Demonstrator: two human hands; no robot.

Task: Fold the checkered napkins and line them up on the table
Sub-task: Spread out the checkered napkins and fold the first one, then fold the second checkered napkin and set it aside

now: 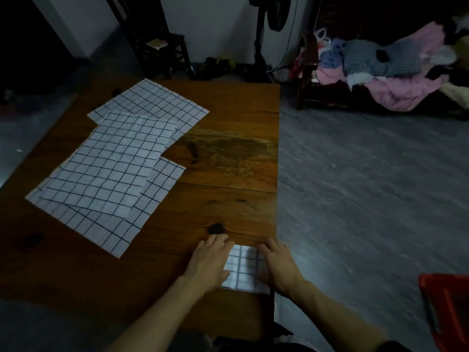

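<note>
While both hands, left (212, 260) and right (278, 265), press flat on the folded napkin (242, 269) at the table's (228, 158) near right corner, it overhangs the edge. Lifting carelessly might let it slide off or spring open.

One folded checkered napkin (243, 268), three unfolded napkins (106, 174), two hands, one table (228, 158)

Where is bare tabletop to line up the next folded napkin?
Bare wood runs along the brown wooden table's right side, between the overlapping unfolded checkered napkins and the right edge, beyond the small folded checkered napkin under the left hand and right hand. The left half is crowded.
</note>
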